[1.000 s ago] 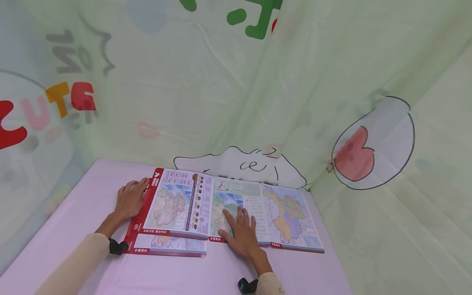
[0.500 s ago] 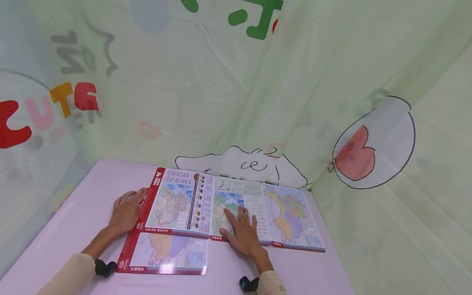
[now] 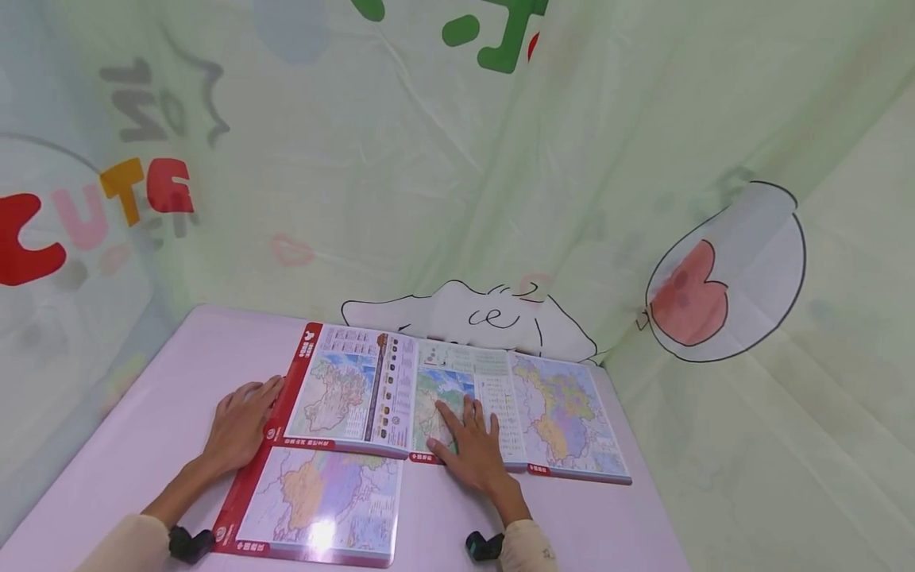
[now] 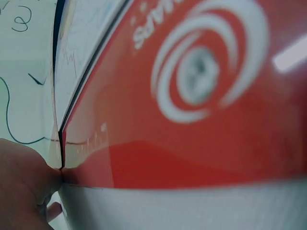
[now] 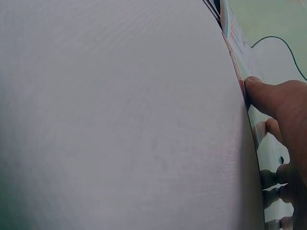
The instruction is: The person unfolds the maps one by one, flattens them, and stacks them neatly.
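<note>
Several glossy maps with red borders lie on the table in the head view: an upper map (image 3: 336,401), a middle map (image 3: 500,421) and a right map (image 3: 561,421). A lower map (image 3: 322,500) sticks out toward me from beneath the upper one. My left hand (image 3: 241,421) holds the lower map's left edge; its thumb (image 4: 33,172) meets the red border in the left wrist view. Its fingertips touch the upper map's red side. My right hand (image 3: 475,445) rests on the middle map with fingers spread. Its thumb (image 5: 264,91) lies near the map's edge in the right wrist view.
A pale pink cloth covers the table (image 3: 443,540). Behind and beside it hangs a light green curtain (image 3: 400,199) with cartoon prints, close to the maps' far edge. Each wrist wears a small black device, such as the left one (image 3: 191,544).
The lower map has slid toward me from under the upper map, so much more of it shows. My left hand has moved back with it. The right hand stays on the middle map.
</note>
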The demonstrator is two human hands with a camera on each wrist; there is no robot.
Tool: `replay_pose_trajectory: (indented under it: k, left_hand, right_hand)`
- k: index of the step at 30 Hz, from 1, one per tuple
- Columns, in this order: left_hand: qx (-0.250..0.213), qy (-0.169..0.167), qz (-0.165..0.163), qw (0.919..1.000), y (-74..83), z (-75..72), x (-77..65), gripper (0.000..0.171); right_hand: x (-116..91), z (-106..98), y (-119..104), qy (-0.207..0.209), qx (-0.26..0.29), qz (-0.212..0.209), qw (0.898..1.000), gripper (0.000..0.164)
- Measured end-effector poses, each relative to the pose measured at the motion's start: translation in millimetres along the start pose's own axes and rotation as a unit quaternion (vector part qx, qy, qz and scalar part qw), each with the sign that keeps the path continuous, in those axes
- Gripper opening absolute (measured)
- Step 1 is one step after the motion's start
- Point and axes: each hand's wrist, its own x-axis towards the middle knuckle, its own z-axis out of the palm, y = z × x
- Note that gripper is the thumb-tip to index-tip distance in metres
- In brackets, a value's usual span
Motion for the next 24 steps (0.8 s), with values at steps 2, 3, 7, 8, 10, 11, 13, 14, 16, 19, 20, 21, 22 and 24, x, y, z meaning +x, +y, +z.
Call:
replay_pose_trajectory:
  k: [2,3,7,8,10,11,13,14,16,19,20,21,22,24]
  left_hand:
    - [-0.005,0.001,-0.006,1.0000,1.0,-0.1,-2.6,0.072]
    - [-0.011,-0.001,-0.014,0.9998,2.5,-0.9,-4.7,0.073]
    - [-0.042,-0.012,-0.080,0.9958,15.5,-11.2,-14.8,0.075]
    - [-0.050,-0.017,-0.103,0.9933,20.8,-16.2,-17.2,0.074]
    - [-0.065,-0.027,-0.147,0.9867,31.9,-26.7,-20.2,0.069]
    - [-0.071,-0.033,-0.166,0.9831,37.7,-32.3,-21.2,0.066]
    - [-0.083,-0.049,-0.198,0.9754,50.0,-43.8,-22.4,0.062]
    - [-0.088,-0.059,-0.210,0.9720,55.7,-49.3,-23.2,0.061]
    - [-0.096,-0.084,-0.233,0.9641,67.0,-59.3,-25.2,0.058]
    - [-0.097,-0.126,-0.258,0.9528,79.5,-70.2,-27.4,0.056]
    - [-0.098,-0.140,-0.265,0.9490,82.3,-72.4,-27.6,0.056]
    - [-0.100,-0.152,-0.273,0.9447,84.7,-74.0,-27.7,0.056]
    - [-0.102,-0.163,-0.278,0.9412,85.8,-74.5,-27.6,0.055]
    - [-0.104,-0.175,-0.285,0.9367,85.3,-73.5,-27.1,0.056]
  right_hand:
    - [0.8,3.3,1.5,0.007,-0.002,-0.003,1.000,0.075]
    - [0.7,6.0,2.1,0.013,-0.007,-0.005,1.000,0.075]
    - [-3.9,8.9,-7.5,0.063,-0.038,-0.011,0.997,0.070]
    - [-6.1,7.0,-13.6,0.085,-0.038,-0.006,0.996,0.065]
    - [-10.5,-0.4,-30.2,0.129,-0.014,0.020,0.991,0.052]
    - [-12.8,-4.6,-39.3,0.145,0.012,0.038,0.989,0.045]
    - [-17.7,-12.5,-57.4,0.153,0.085,0.076,0.982,0.031]
    - [-20.4,-15.7,-66.0,0.143,0.128,0.098,0.977,0.027]
    - [-26.4,-19.8,-80.3,0.099,0.210,0.131,0.964,0.022]
    - [-34.8,-19.2,-95.0,0.024,0.300,0.163,0.940,0.018]
    - [-36.9,-18.4,-98.6,0.009,0.322,0.170,0.931,0.016]
    - [-38.7,-18.2,-102.4,-0.004,0.341,0.179,0.923,0.016]
    - [-40.3,-17.7,-105.7,-0.013,0.356,0.188,0.915,0.017]
    - [-42.1,-18.3,-111.2,-0.026,0.379,0.201,0.903,0.018]
